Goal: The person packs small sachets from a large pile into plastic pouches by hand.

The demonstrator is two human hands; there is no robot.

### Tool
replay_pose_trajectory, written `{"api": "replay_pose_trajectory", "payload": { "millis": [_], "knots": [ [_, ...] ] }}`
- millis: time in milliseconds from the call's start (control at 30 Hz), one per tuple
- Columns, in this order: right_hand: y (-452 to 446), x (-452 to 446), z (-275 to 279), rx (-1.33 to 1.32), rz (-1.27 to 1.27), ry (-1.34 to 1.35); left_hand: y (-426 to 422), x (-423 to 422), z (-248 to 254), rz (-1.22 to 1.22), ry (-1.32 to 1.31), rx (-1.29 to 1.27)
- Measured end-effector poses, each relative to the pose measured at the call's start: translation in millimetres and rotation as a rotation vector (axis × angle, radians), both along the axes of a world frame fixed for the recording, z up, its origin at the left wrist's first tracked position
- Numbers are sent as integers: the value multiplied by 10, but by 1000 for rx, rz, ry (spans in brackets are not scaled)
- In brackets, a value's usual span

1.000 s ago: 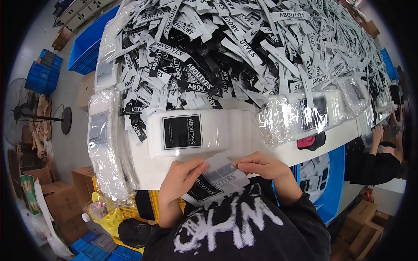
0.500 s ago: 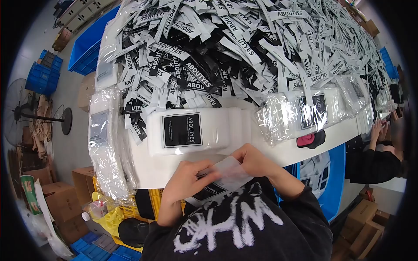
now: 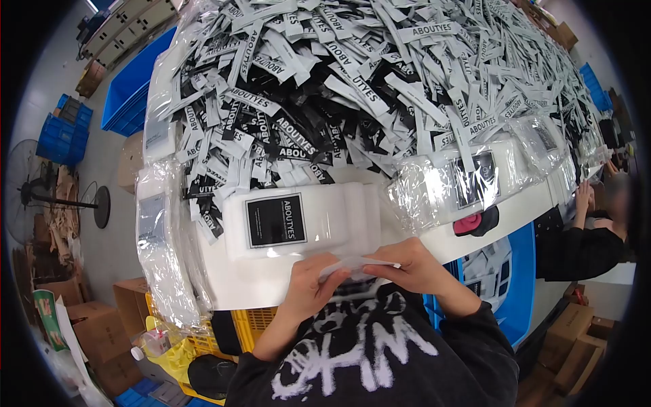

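My left hand [image 3: 310,283] and my right hand [image 3: 412,266] pinch the top edge of one frosted plastic bag [image 3: 359,262] in front of my chest. The bag is seen almost edge-on, so most of its face is hidden. Just beyond my hands lies a stack of frosted bags [image 3: 332,217] with a black ABOUTYES label on top. Behind that stack rises a large heap of narrow black and white ABOUTYES packets [image 3: 298,129].
Clear-wrapped bundles lie left [image 3: 159,244] and right [image 3: 441,176] on the white table [image 3: 244,285]. A pink and black item [image 3: 468,222] sits near the edge. A blue bin [image 3: 519,285] holds bags below. Another person's sleeve [image 3: 583,254] shows at right.
The bag has turned from showing its labelled face to nearly edge-on. My left hand has moved right and its fingers now grip the bag's edge. The view has shifted slightly.
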State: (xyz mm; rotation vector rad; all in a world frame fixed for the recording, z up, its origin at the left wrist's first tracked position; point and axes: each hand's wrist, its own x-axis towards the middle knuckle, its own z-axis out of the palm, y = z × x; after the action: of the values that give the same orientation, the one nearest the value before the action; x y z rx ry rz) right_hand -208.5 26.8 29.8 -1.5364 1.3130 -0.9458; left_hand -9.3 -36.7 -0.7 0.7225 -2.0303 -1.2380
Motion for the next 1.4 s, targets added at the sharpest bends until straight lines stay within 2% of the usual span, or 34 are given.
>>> {"api": "replay_pose_trajectory", "payload": {
  "millis": [67,167,233,267,300,367,400,500,567,633,700,800,900,933,1033,1067,1100,1200,1300,1400],
  "knots": [
    [19,-50,7,-10,20,20,5,-11,-40,-48,-21,-121],
    [-3,-164,39,-35,115,119,33,-5,-153,-73,-110,-72],
    [19,-335,134,-109,223,198,-2,-12,-89,-132,-51,-44],
    [74,-504,298,14,230,305,-16,-12,-66,-162,-23,-28],
    [140,-652,499,137,236,411,-32,11,-73,-66,1,-13],
    [215,-741,761,157,208,726,-73,126,-131,127,50,16],
    [219,-765,822,165,192,887,-96,197,-201,150,5,7],
    [-194,-555,712,-138,119,747,-135,-5,-235,218,-100,-285],
    [-689,-427,592,-252,-43,817,-158,-76,-290,197,-235,-351],
    [-1286,-448,268,-632,-204,746,-167,-119,-341,247,-348,-408],
    [-1704,-425,52,-749,-417,910,-157,-74,-452,245,-308,-408],
    [-2030,-468,-91,-772,-572,1212,-159,-28,-519,249,-285,-406],
    [-2024,-418,-79,-884,-509,1099,-170,-25,-555,257,-268,-409],
    [-1991,-371,-45,-1019,-503,989,-169,-22,-561,255,-272,-413],
    [-1829,-121,-31,-765,-418,557,-185,-23,-564,264,-273,-424],
    [-1782,-6,-12,-539,-409,481,-177,-26,-567,269,-273,-423],
    [-1787,51,-65,-558,-329,460,-175,-34,-572,276,-274,-419],
    [-1956,256,-279,-704,-373,775,-180,-53,-578,282,-282,-402],
    [-2042,323,-362,-628,-420,810,-199,-14,-544,249,-290,-358],
    [-1921,302,-278,-620,-426,697,-236,31,-477,203,-251,-294]
  ]
}}
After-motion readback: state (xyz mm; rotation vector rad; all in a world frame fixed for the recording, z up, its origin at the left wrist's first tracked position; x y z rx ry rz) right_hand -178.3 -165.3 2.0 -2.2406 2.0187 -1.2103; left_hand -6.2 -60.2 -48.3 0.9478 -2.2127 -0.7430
